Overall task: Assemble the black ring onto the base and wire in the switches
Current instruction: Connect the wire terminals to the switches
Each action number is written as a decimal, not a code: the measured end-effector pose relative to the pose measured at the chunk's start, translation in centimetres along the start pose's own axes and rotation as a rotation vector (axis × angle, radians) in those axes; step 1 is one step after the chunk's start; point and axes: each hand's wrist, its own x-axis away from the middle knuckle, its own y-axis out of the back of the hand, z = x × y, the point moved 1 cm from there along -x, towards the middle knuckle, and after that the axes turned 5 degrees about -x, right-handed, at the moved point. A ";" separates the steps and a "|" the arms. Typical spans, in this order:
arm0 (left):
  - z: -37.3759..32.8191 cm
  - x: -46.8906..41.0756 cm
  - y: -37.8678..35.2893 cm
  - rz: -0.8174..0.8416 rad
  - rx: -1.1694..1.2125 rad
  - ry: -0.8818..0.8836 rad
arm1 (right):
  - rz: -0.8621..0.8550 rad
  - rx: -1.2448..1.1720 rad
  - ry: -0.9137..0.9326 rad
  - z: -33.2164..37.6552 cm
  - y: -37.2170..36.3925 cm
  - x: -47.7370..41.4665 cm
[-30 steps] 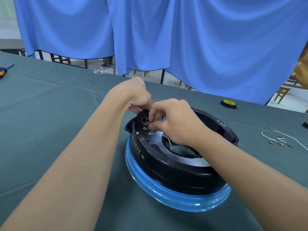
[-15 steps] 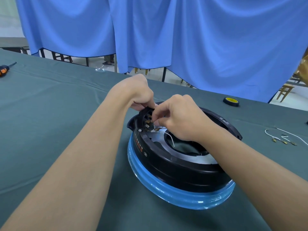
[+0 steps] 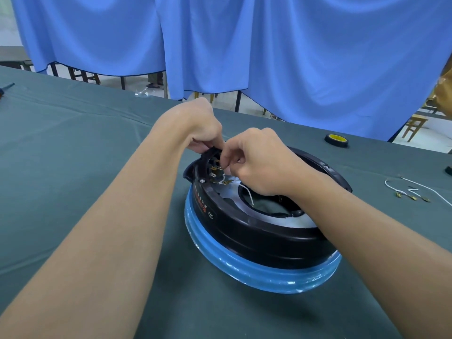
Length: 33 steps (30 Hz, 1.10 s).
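Observation:
The black ring [image 3: 256, 238] sits on the blue-wrapped round base [image 3: 256, 272] in the middle of the green table. Brass switch terminals [image 3: 215, 173] show inside the ring's far left rim. My left hand [image 3: 198, 128] grips that rim from outside, fingers curled over its edge. My right hand [image 3: 256, 162] reaches over the ring and pinches a small connector at the terminals. A thin white wire [image 3: 248, 193] runs from under this hand down into the centre opening.
Loose white wires with brass ends [image 3: 411, 190] lie on the green cloth [image 3: 73, 148] at the right. A black and yellow tape roll [image 3: 336, 140] sits at the far right. A screwdriver tip [image 3: 6, 87] shows at the left edge. Blue curtains hang behind.
Both hands stay at the terminals on the ring's far left rim; my right fingers have shifted slightly on the connector. The view has drifted a little.

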 end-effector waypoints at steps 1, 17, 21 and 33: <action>0.0 0.0 0.0 -0.003 -0.001 0.001 | -0.007 -0.010 -0.003 -0.1 -0.1 0.0; -0.6 0.0 0.0 0.004 -0.116 0.008 | -0.074 -0.023 -0.004 -0.1 -0.7 0.1; -0.4 -0.2 0.0 0.010 -0.120 0.023 | -0.073 -0.037 0.001 -0.1 -0.7 0.2; -0.9 0.2 -0.2 0.026 -0.214 0.023 | -0.090 0.005 0.015 0.4 -0.8 0.1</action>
